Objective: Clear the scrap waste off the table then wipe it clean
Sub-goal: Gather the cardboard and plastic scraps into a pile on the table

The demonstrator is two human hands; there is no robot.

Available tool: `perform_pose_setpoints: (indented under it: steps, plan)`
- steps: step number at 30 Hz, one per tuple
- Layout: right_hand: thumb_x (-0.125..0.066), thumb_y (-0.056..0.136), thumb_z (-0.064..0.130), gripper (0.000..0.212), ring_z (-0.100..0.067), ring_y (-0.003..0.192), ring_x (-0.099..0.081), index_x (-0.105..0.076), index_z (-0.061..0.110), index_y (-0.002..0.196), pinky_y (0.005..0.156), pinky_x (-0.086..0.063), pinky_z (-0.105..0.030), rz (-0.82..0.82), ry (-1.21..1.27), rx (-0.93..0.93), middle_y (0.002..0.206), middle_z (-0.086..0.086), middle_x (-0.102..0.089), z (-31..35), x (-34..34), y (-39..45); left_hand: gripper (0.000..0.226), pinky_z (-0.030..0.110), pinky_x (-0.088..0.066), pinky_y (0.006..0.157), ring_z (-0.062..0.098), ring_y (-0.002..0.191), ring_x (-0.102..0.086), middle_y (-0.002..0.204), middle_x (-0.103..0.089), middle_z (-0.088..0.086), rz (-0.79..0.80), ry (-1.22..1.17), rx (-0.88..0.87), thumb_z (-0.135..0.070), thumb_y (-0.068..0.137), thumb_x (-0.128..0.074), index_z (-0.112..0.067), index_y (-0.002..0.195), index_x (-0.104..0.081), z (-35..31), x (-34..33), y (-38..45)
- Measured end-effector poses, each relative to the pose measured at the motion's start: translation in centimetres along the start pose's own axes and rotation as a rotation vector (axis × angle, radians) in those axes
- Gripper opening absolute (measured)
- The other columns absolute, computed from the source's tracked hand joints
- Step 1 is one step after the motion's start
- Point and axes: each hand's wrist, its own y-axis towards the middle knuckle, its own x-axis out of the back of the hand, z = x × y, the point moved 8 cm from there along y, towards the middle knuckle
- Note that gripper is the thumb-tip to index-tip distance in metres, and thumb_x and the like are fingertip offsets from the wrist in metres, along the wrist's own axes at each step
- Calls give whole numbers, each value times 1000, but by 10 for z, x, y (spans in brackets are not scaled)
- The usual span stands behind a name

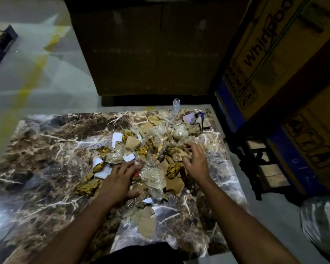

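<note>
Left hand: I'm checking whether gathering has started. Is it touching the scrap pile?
Touching. The head view shows the left hand lying flat on the scrap pile, fingers spread over plastic and paper pieces.

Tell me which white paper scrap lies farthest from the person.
The upright white scrap at the pile's far left edge. The other white scraps lie closer, by the left hand, and one small scrap lies closest.

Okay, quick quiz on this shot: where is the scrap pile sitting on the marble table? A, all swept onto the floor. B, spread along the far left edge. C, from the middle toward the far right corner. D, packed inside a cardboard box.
C: the scrap pile covers the middle of the marble table and trails toward its far right corner, with the left hand and right hand on it.
</note>
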Motion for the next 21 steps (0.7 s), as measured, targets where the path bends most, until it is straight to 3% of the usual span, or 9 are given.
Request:
perform_pose_setpoints:
  steps: [4,7,10,13,16,21]
  plan:
    - [-64,89,32,47,-19,119,-46,-53,29,135,97,-51,-48,-6,-129,41,134,-1,-48,0,27,68,92,42,-47,102,25,141,-31,162,-23,-10,-13,6,3,-61,74,-77,-43,150,-29,-3,5,2]
    - [-55,79,56,69,-32,135,-37,-46,36,144,108,-38,-53,87,-233,-18,150,-4,-38,-9,35,116,93,42,-48,102,25,140,-31,162,-23,-9,2,17,16,-62,73,-77,-42,150,-29,-5,6,4]
    - [-61,83,61,74,-39,148,-21,-35,45,151,115,-24,-57,215,-329,-98,164,-6,-22,-22,30,154,93,42,-47,104,25,141,-28,162,-20,-9,21,19,31,-61,73,-77,-41,150,-29,-7,6,5]
    - [-60,83,72,78,-43,151,-12,-28,51,151,117,-19,-60,305,-416,-118,166,-11,-15,-33,17,181,92,43,-47,104,26,143,-26,162,-18,-10,28,20,38,-60,73,-77,-40,149,-30,-8,8,5]
    - [-51,69,91,93,-47,152,-3,-20,59,150,119,-16,-66,407,-474,-157,168,-14,-8,-49,-4,199,92,42,-46,103,27,143,-26,162,-18,-10,25,22,46,-60,73,-76,-40,150,-30,-8,7,5]
    - [-51,74,90,90,-53,149,13,-12,63,151,112,-8,-80,515,-457,-262,170,-6,11,-60,-27,202,93,42,-44,104,27,141,-29,162,-21,-6,25,43,60,-61,71,-77,-38,148,-30,-8,9,9]
